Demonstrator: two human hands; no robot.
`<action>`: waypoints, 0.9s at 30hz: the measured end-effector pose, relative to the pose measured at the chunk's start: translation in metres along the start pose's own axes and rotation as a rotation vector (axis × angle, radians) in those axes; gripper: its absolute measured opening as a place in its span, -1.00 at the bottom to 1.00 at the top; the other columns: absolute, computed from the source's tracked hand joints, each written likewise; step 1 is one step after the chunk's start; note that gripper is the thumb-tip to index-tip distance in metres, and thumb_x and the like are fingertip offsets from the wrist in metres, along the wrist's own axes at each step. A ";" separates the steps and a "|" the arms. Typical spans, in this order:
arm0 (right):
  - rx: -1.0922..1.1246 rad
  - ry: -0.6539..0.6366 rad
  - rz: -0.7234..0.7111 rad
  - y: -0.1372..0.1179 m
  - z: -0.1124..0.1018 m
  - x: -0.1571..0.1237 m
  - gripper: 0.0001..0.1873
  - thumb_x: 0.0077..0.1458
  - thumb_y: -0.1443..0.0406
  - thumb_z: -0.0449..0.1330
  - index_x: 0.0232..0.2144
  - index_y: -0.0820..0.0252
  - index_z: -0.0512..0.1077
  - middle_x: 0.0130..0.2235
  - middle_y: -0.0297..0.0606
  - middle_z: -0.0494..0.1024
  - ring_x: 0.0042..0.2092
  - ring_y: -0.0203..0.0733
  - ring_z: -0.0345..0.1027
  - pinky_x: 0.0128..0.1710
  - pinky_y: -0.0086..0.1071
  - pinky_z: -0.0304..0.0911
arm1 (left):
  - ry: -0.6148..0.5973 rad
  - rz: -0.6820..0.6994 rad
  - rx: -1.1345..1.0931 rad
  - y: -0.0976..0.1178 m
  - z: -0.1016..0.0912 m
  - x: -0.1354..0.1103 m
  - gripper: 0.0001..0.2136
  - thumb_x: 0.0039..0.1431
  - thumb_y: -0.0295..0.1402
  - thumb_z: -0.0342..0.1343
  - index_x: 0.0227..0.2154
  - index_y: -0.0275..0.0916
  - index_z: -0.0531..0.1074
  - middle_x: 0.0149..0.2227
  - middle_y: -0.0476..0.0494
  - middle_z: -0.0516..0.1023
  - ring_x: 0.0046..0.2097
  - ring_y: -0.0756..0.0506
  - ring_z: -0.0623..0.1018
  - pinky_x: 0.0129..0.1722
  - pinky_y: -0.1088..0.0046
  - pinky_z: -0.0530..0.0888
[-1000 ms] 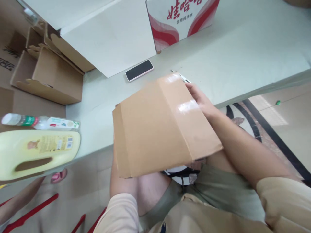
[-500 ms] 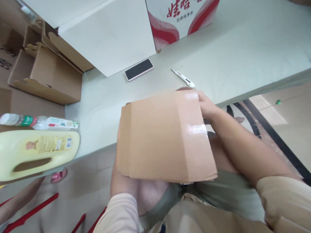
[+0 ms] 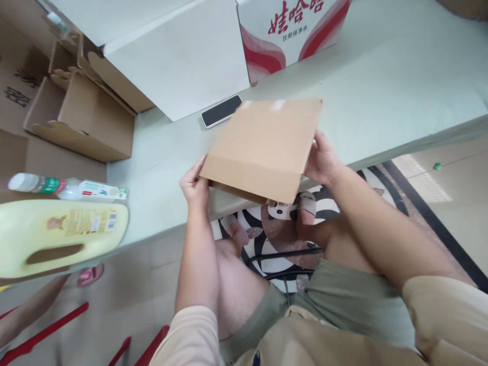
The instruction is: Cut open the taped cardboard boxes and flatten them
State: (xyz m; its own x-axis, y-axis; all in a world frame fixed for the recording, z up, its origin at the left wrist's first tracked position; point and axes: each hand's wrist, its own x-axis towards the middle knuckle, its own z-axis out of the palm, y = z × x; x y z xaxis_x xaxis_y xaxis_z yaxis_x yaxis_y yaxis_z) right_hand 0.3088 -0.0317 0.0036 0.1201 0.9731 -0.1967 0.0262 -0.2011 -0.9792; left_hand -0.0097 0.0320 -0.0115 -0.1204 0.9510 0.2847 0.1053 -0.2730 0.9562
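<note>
A brown cardboard box [image 3: 263, 145] is held up over the table's front edge, tilted, with a strip of shiny tape near its far side. My left hand [image 3: 195, 182] grips its near left corner, thumb on top and the other fingers partly out of sight. On the opposite side my right hand [image 3: 322, 158] holds the right edge, some fingers hidden beneath the cardboard. Just behind the box lies a phone [image 3: 221, 111] with a dark screen, partly covered by it. The underside of the box is mostly hidden.
A white box [image 3: 183, 61] and a red-and-white printed carton [image 3: 293, 38] stand at the back of the table [image 3: 396, 91]. To the left are open cardboard trays [image 3: 95, 117], a clear bottle [image 3: 68, 188] and a yellow jug [image 3: 95, 226]. Another person's leg [image 3: 38, 307] shows lower left.
The box has moved away from my lap, up over the table edge, and turned so another face shows. Both hands are now visible on its sides. The utility knife is now covered.
</note>
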 end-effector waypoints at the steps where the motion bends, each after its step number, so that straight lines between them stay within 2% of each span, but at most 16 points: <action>1: -0.013 0.031 -0.001 -0.001 0.000 0.000 -0.15 0.25 -0.29 -0.30 -0.04 0.13 0.52 -0.31 -0.08 0.63 -0.13 0.11 0.53 -0.14 0.03 0.42 | -0.057 0.075 0.060 -0.001 0.001 -0.002 -0.74 0.01 -0.34 0.32 -0.18 -0.10 0.69 -0.09 -0.09 0.71 0.06 -0.22 0.65 0.24 0.05 0.49; 5: 0.075 0.125 0.041 -0.001 -0.007 0.002 -0.08 0.27 -0.25 -0.42 -0.07 0.14 0.54 -0.27 -0.06 0.64 -0.09 0.08 0.54 -0.07 0.04 0.40 | -0.338 0.247 0.296 -0.008 0.007 -0.007 -0.80 0.14 -0.33 0.25 -0.19 0.00 0.69 -0.08 -0.04 0.72 0.13 -0.22 0.63 0.34 -0.07 0.37; 6: 0.108 0.135 0.075 0.000 -0.009 0.003 -0.11 0.27 -0.25 -0.38 -0.09 0.14 0.54 -0.26 -0.05 0.64 -0.10 0.08 0.55 -0.07 0.05 0.41 | -0.414 0.258 0.348 -0.010 0.008 -0.007 -0.79 0.16 -0.35 0.23 -0.18 0.02 0.68 -0.06 -0.04 0.72 0.15 -0.23 0.61 0.34 -0.12 0.36; 8: 0.164 0.131 0.187 0.003 -0.012 0.006 -0.34 0.24 -0.19 -0.11 -0.14 0.14 0.53 -0.27 -0.06 0.65 -0.15 0.10 0.56 -0.09 0.08 0.44 | -0.550 0.237 0.438 -0.015 0.010 -0.006 -0.71 0.13 -0.42 0.21 -0.13 0.04 0.67 0.02 -0.06 0.69 0.21 -0.28 0.57 0.33 -0.23 0.32; 10: 0.211 0.115 0.301 0.005 -0.013 0.008 -0.62 0.10 0.02 0.16 -0.19 0.15 0.51 -0.27 -0.07 0.66 -0.18 0.12 0.57 -0.09 0.11 0.49 | -0.639 0.168 0.468 -0.018 0.010 -0.005 -0.56 0.01 -0.51 0.20 -0.05 0.04 0.65 0.13 -0.09 0.62 0.30 -0.33 0.48 0.35 -0.28 0.25; 13: 0.245 0.132 0.338 0.003 -0.012 0.004 -0.74 -0.03 0.18 0.24 -0.27 0.17 0.49 -0.27 -0.04 0.67 -0.17 0.13 0.58 -0.03 0.11 0.51 | -0.684 0.027 0.341 -0.014 0.006 -0.002 -0.50 -0.12 -0.53 0.16 -0.07 -0.03 0.66 0.15 -0.09 0.61 0.36 -0.34 0.40 0.40 -0.19 0.21; 15: 0.232 0.158 0.288 -0.003 -0.010 -0.007 -0.75 -0.06 0.18 0.25 -0.30 0.16 0.49 -0.26 -0.03 0.67 -0.15 0.15 0.59 0.00 0.13 0.51 | -0.617 -0.066 0.221 -0.008 0.006 -0.002 -0.61 -0.09 -0.45 0.17 -0.16 -0.09 0.68 0.06 -0.13 0.66 0.29 -0.32 0.48 0.36 -0.08 0.32; 16: 0.219 0.168 0.258 -0.006 -0.009 -0.014 -0.74 -0.08 0.17 0.26 -0.31 0.15 0.49 -0.26 -0.04 0.67 -0.14 0.16 0.59 0.00 0.14 0.51 | -0.541 -0.094 0.176 -0.006 0.006 -0.002 -0.67 -0.05 -0.40 0.18 -0.19 -0.12 0.69 0.01 -0.15 0.69 0.22 -0.30 0.54 0.32 -0.02 0.38; 19: 0.196 0.214 0.152 -0.017 -0.006 -0.036 -0.72 -0.08 0.12 0.28 -0.31 0.11 0.48 -0.25 -0.07 0.67 -0.11 0.21 0.59 -0.05 0.19 0.53 | -0.232 -0.097 0.074 0.001 0.011 -0.003 -0.77 0.03 -0.25 0.23 -0.25 -0.17 0.66 -0.11 -0.17 0.70 0.01 -0.19 0.63 0.16 0.19 0.49; 21: 0.207 0.310 0.055 -0.023 -0.008 -0.050 -0.72 -0.09 0.10 0.28 -0.31 0.10 0.47 -0.22 -0.08 0.67 -0.07 0.22 0.59 -0.06 0.17 0.54 | -0.052 -0.100 -0.003 0.004 0.014 -0.004 -0.78 0.06 -0.22 0.21 -0.28 -0.19 0.63 -0.19 -0.14 0.68 -0.07 -0.12 0.63 0.06 0.32 0.50; 24: 0.248 0.605 -0.134 -0.026 -0.023 -0.068 -0.75 -0.14 0.15 0.31 -0.36 0.10 0.48 -0.12 -0.02 0.67 0.02 0.22 0.57 -0.01 0.07 0.52 | 0.058 -0.144 -0.084 0.006 0.016 -0.006 -0.81 0.08 -0.25 0.17 -0.31 -0.21 0.58 -0.33 -0.09 0.61 -0.22 -0.05 0.60 -0.11 0.42 0.48; 27: 0.119 0.981 -0.316 -0.028 -0.062 -0.080 -0.81 -0.05 0.16 0.29 -0.35 0.06 0.46 0.03 -0.11 0.64 0.13 0.14 0.52 0.08 0.03 0.43 | 0.000 -0.147 -0.063 0.009 0.017 -0.007 -0.83 0.05 -0.25 0.16 -0.38 -0.22 0.56 -0.43 -0.05 0.56 -0.31 -0.03 0.56 -0.16 0.41 0.47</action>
State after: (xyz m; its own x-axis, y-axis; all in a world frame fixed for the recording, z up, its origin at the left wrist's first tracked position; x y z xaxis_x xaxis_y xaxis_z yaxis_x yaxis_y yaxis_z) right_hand 0.3600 -0.1109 0.0502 0.8813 0.4497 0.1448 0.1054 0.1115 -0.9882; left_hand 0.0087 0.0250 -0.0062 -0.1297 0.9814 0.1412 0.0242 -0.1392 0.9900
